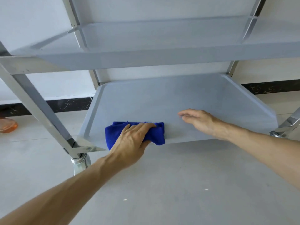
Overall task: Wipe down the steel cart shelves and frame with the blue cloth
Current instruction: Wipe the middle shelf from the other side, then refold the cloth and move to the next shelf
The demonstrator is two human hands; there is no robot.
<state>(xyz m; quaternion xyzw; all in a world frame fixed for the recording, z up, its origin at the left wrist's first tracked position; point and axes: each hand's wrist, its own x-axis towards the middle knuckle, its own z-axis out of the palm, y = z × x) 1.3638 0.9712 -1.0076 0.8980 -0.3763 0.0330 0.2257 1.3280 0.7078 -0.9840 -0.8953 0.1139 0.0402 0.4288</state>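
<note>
The left hand [134,137] presses the blue cloth [152,132] flat at the bottom shelf's [178,95] 6 o'clock edge, the right hand [198,120] resting empty beside it; the overhanging cloth could slip floorward.

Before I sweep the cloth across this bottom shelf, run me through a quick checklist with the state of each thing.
1. Blue cloth under left hand, pressed on the lowest shelf: ok.
2. Cloth bunched, not spread flat: not ok.
3. Right hand flat on the shelf, in the sweep path: not ok.
4. Rest of the shelf free of items: ok.
5. Middle shelf overhead, watch clearance: cannot tell.
6. Cloth dampness: cannot tell.
</note>
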